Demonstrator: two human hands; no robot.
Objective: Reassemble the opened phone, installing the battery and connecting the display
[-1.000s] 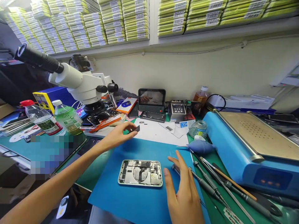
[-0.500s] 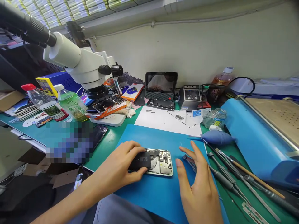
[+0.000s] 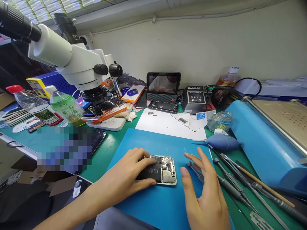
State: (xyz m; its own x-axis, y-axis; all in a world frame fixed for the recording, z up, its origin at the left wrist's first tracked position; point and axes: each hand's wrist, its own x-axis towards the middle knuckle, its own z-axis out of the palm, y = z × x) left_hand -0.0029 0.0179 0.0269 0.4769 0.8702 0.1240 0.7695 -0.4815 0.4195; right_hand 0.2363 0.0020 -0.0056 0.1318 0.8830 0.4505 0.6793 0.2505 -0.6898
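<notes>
An opened phone (image 3: 169, 172) with a light frame lies on the blue mat (image 3: 153, 201), its inner parts exposed. In it lies a black phone battery (image 3: 154, 172), its left part covered by my left hand (image 3: 136, 171). The fingers and thumb of that hand are closed about the battery's two long sides, with a fingertip on its upper edge. My right hand (image 3: 203, 191) hovers right of the phone, thumb and fingers apart. Behind its fingers shows a grey pen-like tool (image 3: 195, 171), partly hidden; whether the hand touches it I cannot tell.
A blue air blower (image 3: 223, 142), screwdrivers (image 3: 231, 188) and a brush (image 3: 263, 182) lie to the right. White paper (image 3: 160, 123) with small parts lies behind the mat. A microscope (image 3: 81, 67) and bottles (image 3: 64, 105) stand left; a blue machine (image 3: 249, 140) bounds the right side.
The battery, partly over the phone's middle before, now lies further right and flatter in the frame. My left hand's fingers have shifted along it; my right hand has hardly moved. The view has shifted slightly.
</notes>
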